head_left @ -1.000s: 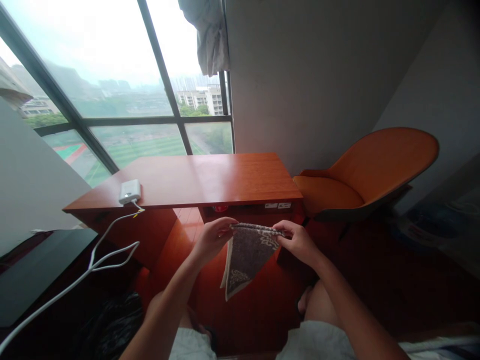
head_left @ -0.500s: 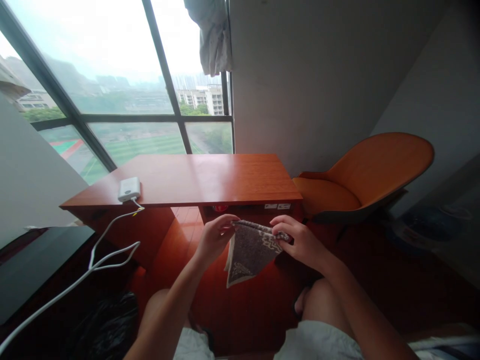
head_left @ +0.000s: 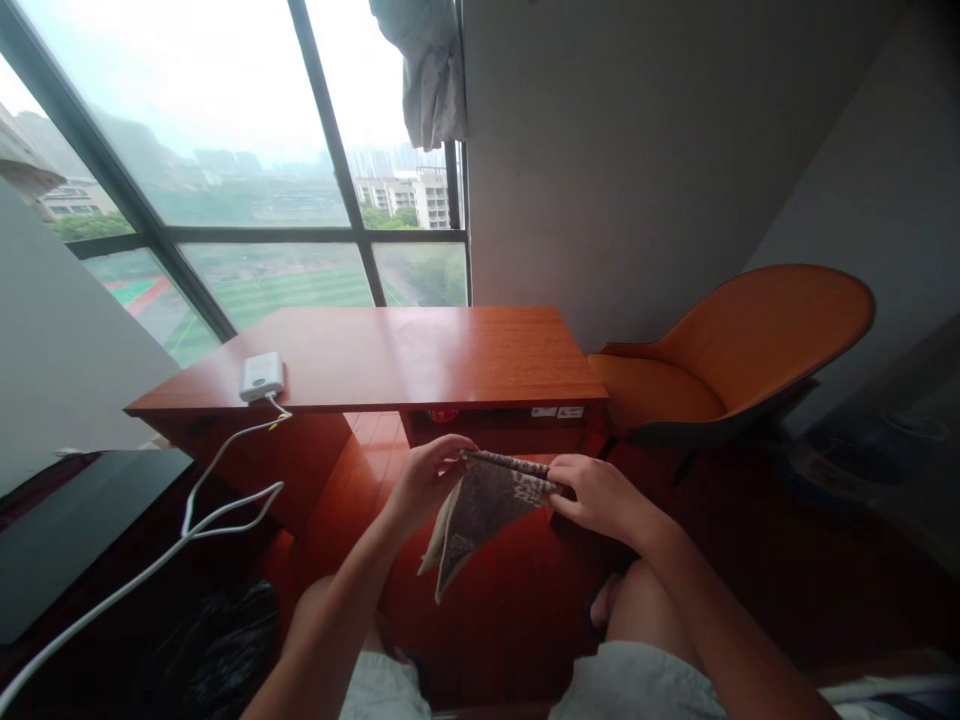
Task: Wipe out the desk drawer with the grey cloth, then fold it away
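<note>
A brown-grey patterned cloth [head_left: 491,500] with pale edging hangs between my hands, above the floor in front of the desk. My left hand [head_left: 431,475] is closed on its upper left corner, pinching it between thumb and fingers. At the upper right end, my right hand [head_left: 592,492] is closed round the gathered edge, with thumb below and fingers above. The top edge between the hands looks rolled or folded over. The lower corners dangle loose toward the left.
A reddish wooden desk [head_left: 420,350] stands ahead, carrying a white power bank [head_left: 262,377] with a white cable [head_left: 191,515] trailing left. An orange chair [head_left: 772,340] is at the right. A black plastic bag [head_left: 225,640] lies lower left.
My right hand has shifted its hold along the edge and turned, covering more of the cloth's right end. The cloth's hanging corners have swung left and down.
</note>
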`<action>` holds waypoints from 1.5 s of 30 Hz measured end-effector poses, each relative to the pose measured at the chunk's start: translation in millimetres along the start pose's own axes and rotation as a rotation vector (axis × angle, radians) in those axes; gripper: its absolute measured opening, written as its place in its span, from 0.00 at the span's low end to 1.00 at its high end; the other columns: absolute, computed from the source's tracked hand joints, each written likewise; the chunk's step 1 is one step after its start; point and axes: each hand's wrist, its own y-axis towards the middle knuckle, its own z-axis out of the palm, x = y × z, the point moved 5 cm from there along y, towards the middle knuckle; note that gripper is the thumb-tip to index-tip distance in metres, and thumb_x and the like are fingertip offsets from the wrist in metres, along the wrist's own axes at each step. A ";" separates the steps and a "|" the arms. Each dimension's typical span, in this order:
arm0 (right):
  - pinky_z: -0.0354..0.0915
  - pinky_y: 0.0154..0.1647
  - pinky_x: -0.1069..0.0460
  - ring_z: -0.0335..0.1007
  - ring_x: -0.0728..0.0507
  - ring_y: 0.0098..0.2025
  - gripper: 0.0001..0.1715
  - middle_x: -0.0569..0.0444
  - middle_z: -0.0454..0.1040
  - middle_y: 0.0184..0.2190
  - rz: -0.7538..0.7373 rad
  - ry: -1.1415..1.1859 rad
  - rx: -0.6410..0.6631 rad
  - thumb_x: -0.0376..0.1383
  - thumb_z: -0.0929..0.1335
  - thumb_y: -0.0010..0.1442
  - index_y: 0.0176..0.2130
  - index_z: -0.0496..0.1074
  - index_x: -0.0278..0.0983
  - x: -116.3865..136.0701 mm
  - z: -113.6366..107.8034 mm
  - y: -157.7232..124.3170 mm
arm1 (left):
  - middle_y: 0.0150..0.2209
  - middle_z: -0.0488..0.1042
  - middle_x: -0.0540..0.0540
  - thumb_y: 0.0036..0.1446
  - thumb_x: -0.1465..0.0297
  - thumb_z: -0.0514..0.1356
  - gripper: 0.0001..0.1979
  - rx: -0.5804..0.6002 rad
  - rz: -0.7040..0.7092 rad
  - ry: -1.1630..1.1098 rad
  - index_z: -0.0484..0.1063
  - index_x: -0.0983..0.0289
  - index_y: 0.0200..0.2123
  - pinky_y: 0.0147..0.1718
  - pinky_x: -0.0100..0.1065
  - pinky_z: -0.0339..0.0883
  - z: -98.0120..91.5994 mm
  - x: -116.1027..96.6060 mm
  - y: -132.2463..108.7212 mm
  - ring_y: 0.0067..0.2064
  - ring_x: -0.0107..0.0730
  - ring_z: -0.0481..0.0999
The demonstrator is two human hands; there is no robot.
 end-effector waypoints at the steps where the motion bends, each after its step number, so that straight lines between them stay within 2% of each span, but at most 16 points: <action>1: 0.63 0.35 0.52 0.71 0.45 0.37 0.06 0.54 0.76 0.34 -0.013 0.006 -0.004 0.36 0.65 0.56 0.30 0.73 0.43 -0.1 -0.1 0.1 | 0.33 0.76 0.53 0.50 0.69 0.63 0.07 0.000 -0.004 -0.001 0.76 0.62 0.35 0.35 0.30 0.71 -0.6 1.2 -0.7 0.35 0.32 0.75; 5: 0.64 0.41 0.50 0.71 0.44 0.41 0.07 0.54 0.77 0.38 -0.039 0.080 -0.142 0.37 0.66 0.57 0.30 0.73 0.43 -1.2 -5.9 0.3 | 0.32 0.76 0.53 0.50 0.69 0.63 0.07 -0.057 -0.037 -0.047 0.75 0.63 0.35 0.34 0.28 0.70 -6.3 9.4 -2.0 0.34 0.31 0.75; 10: 0.63 0.35 0.49 0.69 0.44 0.34 0.06 0.53 0.75 0.30 0.043 -0.022 -0.157 0.38 0.66 0.56 0.29 0.70 0.41 -3.0 -10.7 1.6 | 0.32 0.76 0.52 0.51 0.68 0.64 0.07 -0.052 -0.040 -0.048 0.75 0.63 0.35 0.35 0.28 0.70 -3.5 16.7 -1.6 0.35 0.31 0.75; 13: 0.64 0.35 0.50 0.68 0.46 0.32 0.01 0.54 0.73 0.31 0.072 0.142 -0.244 0.35 0.65 0.55 0.32 0.68 0.41 -4.5 -21.3 2.6 | 0.33 0.76 0.52 0.52 0.67 0.64 0.08 -0.092 -0.024 -0.058 0.74 0.62 0.36 0.35 0.27 0.70 -2.3 15.2 -0.2 0.35 0.30 0.75; 15: 0.65 0.35 0.51 0.68 0.46 0.32 0.03 0.55 0.72 0.30 0.092 0.239 -0.279 0.34 0.65 0.54 0.33 0.67 0.41 -6.7 -28.4 3.6 | 0.33 0.75 0.52 0.52 0.66 0.64 0.09 -0.102 -0.010 -0.074 0.74 0.62 0.36 0.35 0.27 0.70 -2.1 11.7 1.5 0.35 0.30 0.75; 20: 0.70 0.38 0.50 0.72 0.46 0.36 0.16 0.54 0.76 0.36 0.127 0.447 -0.354 0.37 0.69 0.53 0.44 0.70 0.42 -12.0 -52.7 7.3 | 0.34 0.76 0.52 0.52 0.65 0.64 0.11 -0.125 0.030 -0.088 0.74 0.62 0.38 0.34 0.29 0.71 -7.8 -6.7 11.8 0.36 0.31 0.76; 25: 0.72 0.41 0.49 0.74 0.44 0.39 0.18 0.53 0.77 0.38 0.102 0.668 -0.411 0.42 0.71 0.52 0.44 0.72 0.42 -12.0 -90.7 25.9 | 0.33 0.79 0.52 0.49 0.64 0.66 0.12 -0.185 0.092 -0.057 0.76 0.62 0.38 0.36 0.31 0.73 -23.9 -48.4 41.0 0.36 0.33 0.78; 30: 0.72 0.36 0.52 0.73 0.47 0.35 0.23 0.56 0.75 0.32 -0.004 0.767 -0.515 0.41 0.74 0.49 0.45 0.71 0.42 -10.7 -153.4 71.3 | 0.32 0.79 0.52 0.47 0.67 0.68 0.13 -0.221 0.286 -0.077 0.77 0.63 0.38 0.33 0.30 0.73 -45.3 -110.7 97.2 0.34 0.31 0.78; 33: 0.68 0.30 0.54 0.70 0.49 0.30 0.22 0.58 0.73 0.28 -0.064 0.729 -0.576 0.38 0.74 0.48 0.44 0.72 0.41 -21.3 -191.2 119.2 | 0.29 0.77 0.50 0.47 0.69 0.67 0.11 -0.240 0.379 -0.077 0.77 0.64 0.37 0.28 0.28 0.71 -60.3 -137.2 151.4 0.29 0.27 0.76; 35: 0.66 0.27 0.55 0.68 0.51 0.27 0.20 0.57 0.72 0.27 -0.085 0.723 -0.599 0.37 0.74 0.48 0.42 0.72 0.39 -35.6 -209.2 160.4 | 0.27 0.76 0.50 0.49 0.70 0.65 0.10 -0.245 0.394 -0.056 0.77 0.64 0.38 0.27 0.29 0.70 -69.4 -143.3 196.3 0.27 0.26 0.74; 37: 0.63 0.24 0.56 0.65 0.53 0.25 0.15 0.56 0.72 0.27 -0.032 0.735 -0.617 0.35 0.74 0.48 0.38 0.73 0.36 -55.8 -218.4 204.3 | 0.27 0.76 0.51 0.49 0.71 0.65 0.10 -0.259 0.373 -0.024 0.76 0.65 0.37 0.27 0.30 0.71 -76.8 -139.4 243.0 0.27 0.26 0.74; 40: 0.59 0.20 0.57 0.61 0.54 0.21 0.12 0.58 0.70 0.22 0.052 0.678 -0.664 0.32 0.74 0.46 0.33 0.72 0.34 -84.7 -216.8 260.9 | 0.26 0.75 0.51 0.47 0.75 0.64 0.08 -0.334 0.263 0.052 0.76 0.67 0.34 0.29 0.31 0.70 -83.9 -115.5 302.3 0.27 0.27 0.73; 42: 0.60 0.20 0.57 0.62 0.54 0.21 0.11 0.58 0.70 0.21 0.092 0.648 -0.673 0.30 0.74 0.44 0.32 0.72 0.34 -100.3 -204.9 287.2 | 0.26 0.74 0.52 0.47 0.77 0.63 0.07 -0.389 0.190 0.158 0.76 0.67 0.33 0.30 0.32 0.70 -84.7 -92.7 327.5 0.28 0.28 0.73; 45: 0.61 0.19 0.56 0.67 0.51 0.21 0.11 0.56 0.72 0.23 0.182 0.604 -0.654 0.29 0.74 0.44 0.31 0.72 0.35 -121.4 -177.4 307.0 | 0.26 0.75 0.52 0.46 0.77 0.62 0.08 -0.426 0.114 0.315 0.77 0.67 0.32 0.32 0.33 0.69 -81.3 -55.2 343.8 0.30 0.31 0.73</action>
